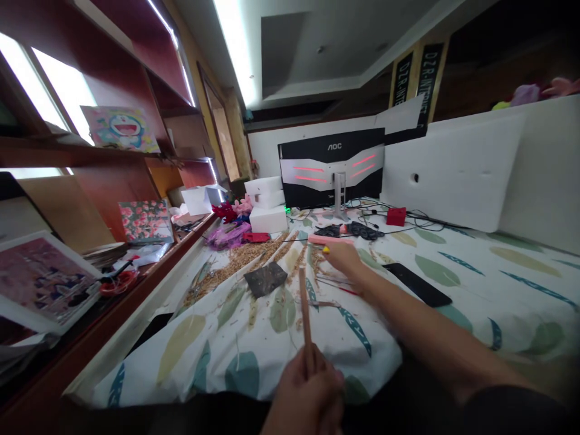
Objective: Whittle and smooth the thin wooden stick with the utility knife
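The cloth-covered bench (475, 275) carries a monitor (333, 172) at the back. Over it the right hand (343, 257) reaches in, while at the near side the left hand (308, 386) wraps its fingers around a wooden stick (306, 314). A dark sheet (266, 280) lies just left of the stick's far end; a tiny yellow piece (326, 249) shows at the right hand's fingers, their grip unclear.

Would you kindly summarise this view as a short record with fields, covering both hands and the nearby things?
Left hand: grips a wooden stick
Right hand: at a small yellow item, near a pink strip; grip unclear
Surface: leaf-print tablecloth
On it: dark square sheet, wood shavings, red box
Background: AOC monitor, back facing the camera
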`<state>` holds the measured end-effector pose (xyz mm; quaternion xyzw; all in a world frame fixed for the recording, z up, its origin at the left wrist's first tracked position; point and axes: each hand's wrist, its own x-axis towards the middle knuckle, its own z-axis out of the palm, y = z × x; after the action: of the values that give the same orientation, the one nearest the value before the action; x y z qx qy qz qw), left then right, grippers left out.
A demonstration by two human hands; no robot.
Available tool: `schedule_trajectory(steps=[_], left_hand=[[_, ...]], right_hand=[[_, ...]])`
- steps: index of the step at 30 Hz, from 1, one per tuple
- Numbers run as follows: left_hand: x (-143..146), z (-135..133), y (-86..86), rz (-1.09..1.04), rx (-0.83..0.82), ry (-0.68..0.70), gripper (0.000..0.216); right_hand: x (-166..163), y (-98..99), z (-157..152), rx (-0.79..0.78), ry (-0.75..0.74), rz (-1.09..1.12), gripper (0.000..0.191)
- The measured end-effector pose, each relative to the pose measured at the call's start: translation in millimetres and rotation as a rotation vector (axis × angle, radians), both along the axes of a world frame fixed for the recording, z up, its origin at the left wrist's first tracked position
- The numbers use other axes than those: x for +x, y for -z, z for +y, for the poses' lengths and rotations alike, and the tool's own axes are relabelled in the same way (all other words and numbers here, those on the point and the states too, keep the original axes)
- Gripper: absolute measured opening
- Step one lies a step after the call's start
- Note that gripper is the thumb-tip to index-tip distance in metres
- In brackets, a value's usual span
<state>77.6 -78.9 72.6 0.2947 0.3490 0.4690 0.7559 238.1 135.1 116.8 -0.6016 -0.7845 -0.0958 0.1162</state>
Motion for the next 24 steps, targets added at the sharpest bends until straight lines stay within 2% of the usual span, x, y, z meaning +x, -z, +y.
schedule_trajectory(steps=[3, 5, 8, 12, 15, 20, 24], left_hand=[[-14.4, 10.5, -10.7, -0.015, 0.042, -0.242, 0.048], [-27.1, 27.0, -11.2, -0.024, 0.04, -0.287, 0.051], [-37.7, 46.7, -3.0, -0.005, 0.033, -0.303, 0.053], [-36.8, 49.9, 7.2, 0.03, 0.049, -0.298, 0.051], [-32.2, 45.2, 10.1, 0.076, 0.081, -0.294, 0.046], [-22.0, 38.4, 13.3, 0.109, 0.062, -0.238, 0.043], [-19.3, 38.4, 13.0, 0.089, 0.045, -0.22, 0.047]], right_hand=[[14.3, -7.6, 3.4, 0.031, 0.017, 0.03, 0.043], [3.7, -6.6, -8.2, 0.028, -0.073, 0.031, 0.039], [-29.9, 0.6, -37.9, -0.002, -0.251, 0.018, 0.029], [-67.5, 10.1, -73.2, -0.026, -0.41, -0.017, 0.028], [-77.0, 11.9, -80.4, -0.029, -0.404, -0.023, 0.03], [-71.4, 6.7, -67.5, -0.039, -0.309, -0.01, 0.028], [-64.9, 9.4, -66.3, -0.024, -0.351, -0.026, 0.024]])
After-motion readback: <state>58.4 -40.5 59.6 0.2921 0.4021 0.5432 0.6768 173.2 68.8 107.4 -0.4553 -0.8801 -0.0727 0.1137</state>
